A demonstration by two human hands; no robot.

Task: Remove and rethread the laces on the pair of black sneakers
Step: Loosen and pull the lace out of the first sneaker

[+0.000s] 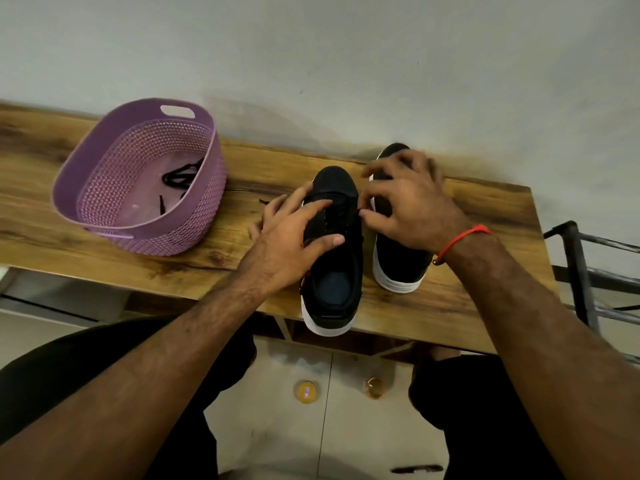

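- Two black sneakers with white soles are stood side by side on a wooden table (467, 271), toes pointed toward the wall.
- The nearer sneaker (334, 271) is set with its heel overhanging the table's front edge; the second sneaker (398, 261) is placed just beside it, on its right and slightly farther back.
- The left hand (294, 237) is laid over the left side of the nearer sneaker, fingers spread and loosely bent, the thumb rested near the shoe's opening.
- The right hand (408, 206) is held above the gap between the two sneakers, fingers curled toward the nearer sneaker's eyelets; whether a lace is pinched cannot be told.
- A red thread bracelet (464, 239) is worn on the right wrist.
- A purple basket (138, 216) is placed well to the left of the nearer sneaker, and a loose black lace (180, 178) is seen inside it.
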